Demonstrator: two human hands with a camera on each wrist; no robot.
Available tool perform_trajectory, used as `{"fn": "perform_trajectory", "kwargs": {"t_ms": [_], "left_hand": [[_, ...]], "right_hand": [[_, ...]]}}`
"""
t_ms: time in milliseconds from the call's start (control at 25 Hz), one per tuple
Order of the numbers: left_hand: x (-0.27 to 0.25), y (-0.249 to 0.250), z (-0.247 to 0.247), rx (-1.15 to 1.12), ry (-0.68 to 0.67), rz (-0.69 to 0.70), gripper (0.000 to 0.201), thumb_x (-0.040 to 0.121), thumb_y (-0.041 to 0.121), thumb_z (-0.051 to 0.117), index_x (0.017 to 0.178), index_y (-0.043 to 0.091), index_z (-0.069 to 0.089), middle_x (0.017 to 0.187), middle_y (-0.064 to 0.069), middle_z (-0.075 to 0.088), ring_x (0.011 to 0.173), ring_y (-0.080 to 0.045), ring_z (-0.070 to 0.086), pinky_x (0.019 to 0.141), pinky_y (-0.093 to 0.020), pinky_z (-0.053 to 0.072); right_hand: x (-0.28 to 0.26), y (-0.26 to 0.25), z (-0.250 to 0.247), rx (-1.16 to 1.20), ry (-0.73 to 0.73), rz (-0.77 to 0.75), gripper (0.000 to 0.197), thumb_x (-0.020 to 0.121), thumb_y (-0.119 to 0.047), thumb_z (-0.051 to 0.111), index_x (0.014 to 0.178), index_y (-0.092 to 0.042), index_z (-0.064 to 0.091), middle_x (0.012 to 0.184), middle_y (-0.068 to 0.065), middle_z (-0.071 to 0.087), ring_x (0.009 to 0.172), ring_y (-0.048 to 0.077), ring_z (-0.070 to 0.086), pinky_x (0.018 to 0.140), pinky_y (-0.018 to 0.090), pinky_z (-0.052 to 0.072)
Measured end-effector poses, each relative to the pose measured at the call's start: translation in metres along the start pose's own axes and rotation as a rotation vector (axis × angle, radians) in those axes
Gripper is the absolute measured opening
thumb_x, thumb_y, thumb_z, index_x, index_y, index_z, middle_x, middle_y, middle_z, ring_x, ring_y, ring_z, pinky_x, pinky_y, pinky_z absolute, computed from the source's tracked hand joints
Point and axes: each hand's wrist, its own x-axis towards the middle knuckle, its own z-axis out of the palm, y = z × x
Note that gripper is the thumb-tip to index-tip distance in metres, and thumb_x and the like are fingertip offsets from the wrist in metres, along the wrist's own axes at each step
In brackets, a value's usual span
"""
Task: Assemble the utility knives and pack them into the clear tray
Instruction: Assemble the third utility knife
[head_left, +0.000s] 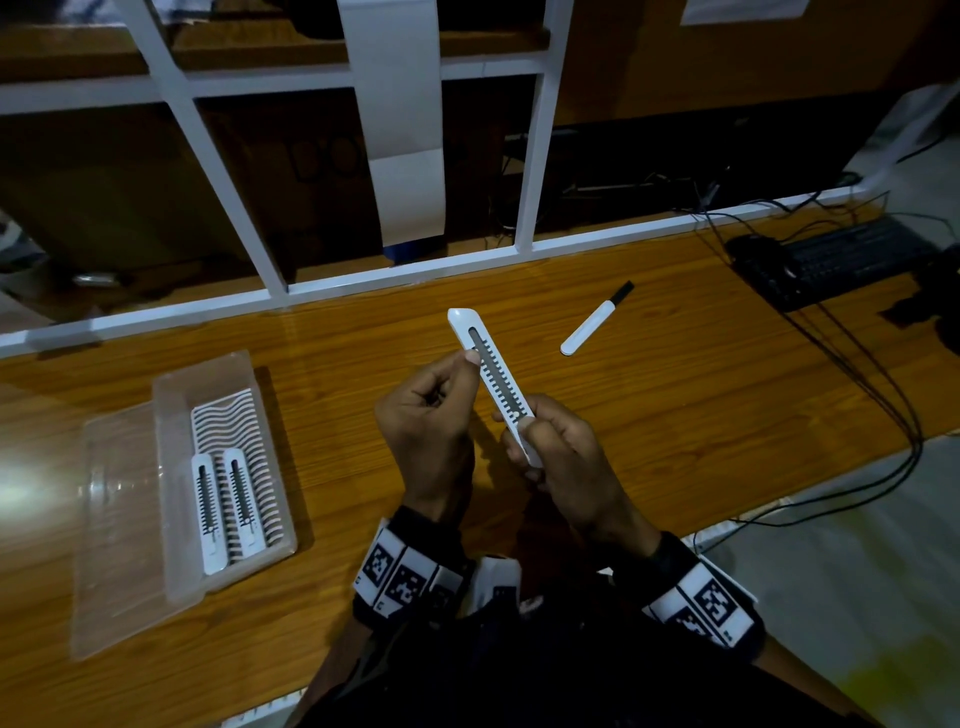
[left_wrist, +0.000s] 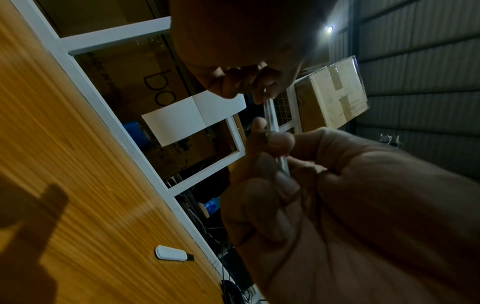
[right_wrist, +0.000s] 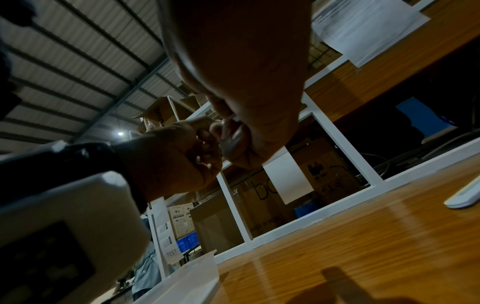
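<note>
Holding a white plastic utility-knife body with a long notched slot (head_left: 493, 384) up over the wooden counter (head_left: 675, 405), the person is working on what looks like the third knife. The right hand (head_left: 566, 462) is wrapping its grip round the rear end, thumb lying on the body, while the left hand (head_left: 431, 415) is pinching the body's edge near the slot with thumb and forefinger, the other fingers curled in.

Two finished-looking white knives (head_left: 223, 506) are already lying side by side in the clear plastic tray (head_left: 171, 499) at the left, on a white ribbed insert with room left beside them. A loose white piece with a black tip (head_left: 592, 322) is lying well apart on the counter beyond the hands; judging by that, the held body is still missing a part, and fitting and packing remain to be done. Whether more knives are to follow cannot be told.

The head view alone is showing the tray's contents and the slot. The left wrist view is showing the body edge-on between both hands, and the loose piece below them. The right wrist view is hiding the knife behind dark fingers but is catching the tray's corner (right_wrist: 197, 265) and an end of the loose piece (right_wrist: 465, 197).
</note>
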Motion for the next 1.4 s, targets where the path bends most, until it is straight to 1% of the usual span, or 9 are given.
{"fn": "perform_trajectory", "kwargs": {"t_ms": [160,280,440,600,840,1000,1200,1320,1400], "left_hand": [[-0.001,-0.008,-0.008,-0.033,0.016,-0.036,0.032,0.096,0.003,0.066,0.073,-0.018,0.063,0.051,-0.029,0.038,0.043,-0.036,0.026,0.042,-0.036,0.022],[-0.005,-0.007,-0.012,-0.060,0.015,-0.028,0.028,0.097,0.004,0.066,0.073,-0.012,0.068,0.050,-0.023,0.035,0.043,-0.032,0.024,0.043,-0.034,0.022],[-0.013,0.001,-0.014,-0.075,0.035,-0.037,0.018,0.097,0.005,0.066,0.085,-0.003,0.076,0.051,-0.011,0.042,0.045,-0.024,0.028,0.043,-0.033,0.023],[-0.022,0.012,-0.002,-0.091,0.119,-0.134,0.011,0.095,0.005,0.068,0.095,-0.002,0.077,0.055,0.013,0.061,0.048,-0.001,0.047,0.046,-0.015,0.038],[-0.044,0.027,0.039,-0.062,0.189,0.017,0.011,0.095,0.006,0.069,0.094,0.000,0.078,0.065,0.003,0.067,0.052,0.001,0.054,0.049,-0.014,0.042],[-0.077,0.024,0.064,-0.021,0.223,0.051,0.009,0.094,0.005,0.070,0.095,0.000,0.078,0.065,0.002,0.067,0.054,0.004,0.054,0.052,-0.013,0.043],[-0.113,0.015,0.081,0.044,0.260,0.036,0.011,0.094,0.006,0.070,0.093,-0.001,0.078,0.055,0.018,0.061,0.049,0.006,0.048,0.049,-0.016,0.039],[-0.120,0.016,0.093,0.055,0.261,0.039,0.013,0.094,0.009,0.071,0.093,-0.001,0.079,0.053,0.017,0.056,0.049,-0.001,0.042,0.049,-0.021,0.035],[-0.124,0.021,0.098,0.059,0.269,0.041,0.012,0.094,0.009,0.072,0.093,0.001,0.080,0.053,0.014,0.054,0.048,-0.003,0.038,0.048,-0.022,0.034]], "right_hand": [[-0.008,0.005,-0.001,0.084,-0.086,-0.003,0.027,0.094,-0.022,0.043,0.100,-0.008,0.065,0.080,0.019,0.050,0.055,0.011,0.041,0.049,0.022,0.035],[-0.015,0.007,-0.002,0.187,-0.146,-0.020,0.030,0.091,-0.018,0.043,0.112,-0.011,0.064,0.077,0.012,0.056,0.054,0.009,0.042,0.048,0.020,0.036],[-0.021,0.009,-0.003,0.169,-0.230,-0.076,0.027,0.099,-0.015,0.041,0.112,0.002,0.058,0.068,-0.004,0.054,0.053,0.006,0.038,0.049,0.018,0.035],[-0.025,0.007,-0.017,0.154,-0.247,-0.138,0.027,0.103,-0.019,0.041,0.123,-0.014,0.058,0.075,-0.004,0.057,0.055,0.006,0.038,0.048,0.019,0.033],[-0.035,-0.010,-0.058,0.104,-0.266,-0.208,0.026,0.107,-0.026,0.042,0.126,-0.022,0.058,0.073,-0.006,0.053,0.057,0.006,0.038,0.048,0.023,0.031],[-0.052,0.000,-0.095,0.125,-0.262,-0.208,0.025,0.107,-0.024,0.042,0.122,-0.018,0.061,0.071,-0.005,0.052,0.056,0.008,0.036,0.047,0.023,0.032],[-0.074,0.011,-0.126,0.204,-0.325,-0.129,0.026,0.101,-0.021,0.043,0.120,-0.011,0.058,0.070,-0.006,0.053,0.054,0.008,0.034,0.046,0.023,0.030],[-0.078,0.007,-0.142,0.117,-0.256,-0.189,0.028,0.104,-0.028,0.042,0.116,-0.009,0.059,0.067,-0.010,0.046,0.056,0.011,0.031,0.047,0.034,0.025],[-0.079,0.010,-0.147,0.125,-0.257,-0.194,0.025,0.105,-0.026,0.042,0.117,-0.013,0.060,0.068,-0.008,0.048,0.057,0.012,0.033,0.048,0.029,0.029]]}}
